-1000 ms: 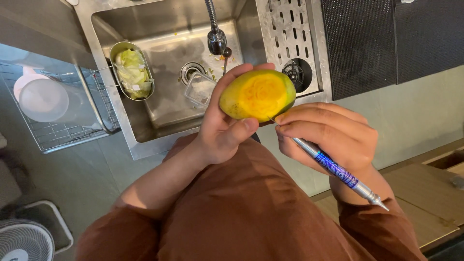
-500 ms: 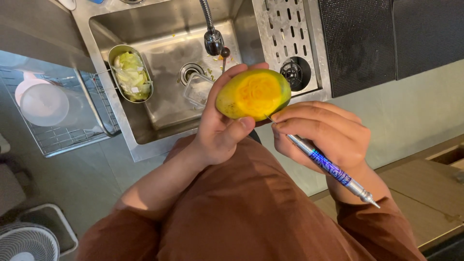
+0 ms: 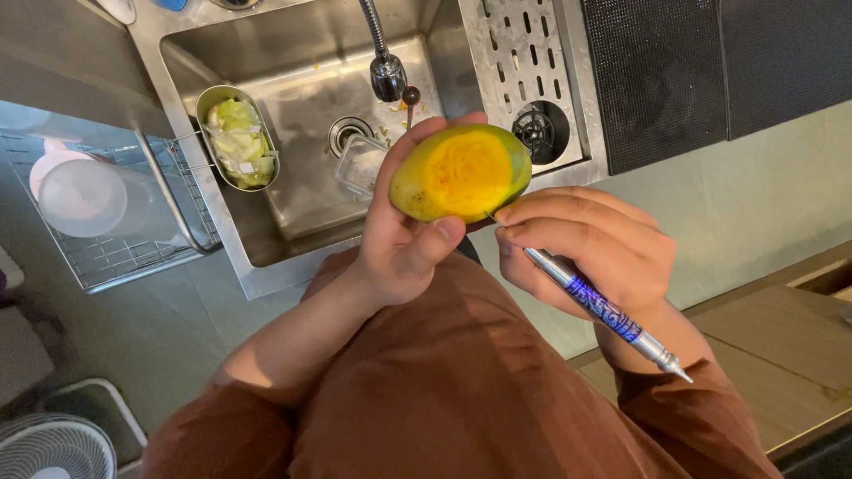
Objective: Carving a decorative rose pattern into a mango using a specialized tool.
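Overhead, mango (image 3: 461,173) in left hand (image 3: 404,239)

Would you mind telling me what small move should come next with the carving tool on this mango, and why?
Probably ease the carving tool tip along the mango's lower edge, extending the cut. The tip sits at the rim of the carved yellow face, the left hand steadies the fruit, and the right hand grips pen-style.

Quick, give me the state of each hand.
Left hand: closed around the mango.
Right hand: closed on the carving tool, tip at the mango.
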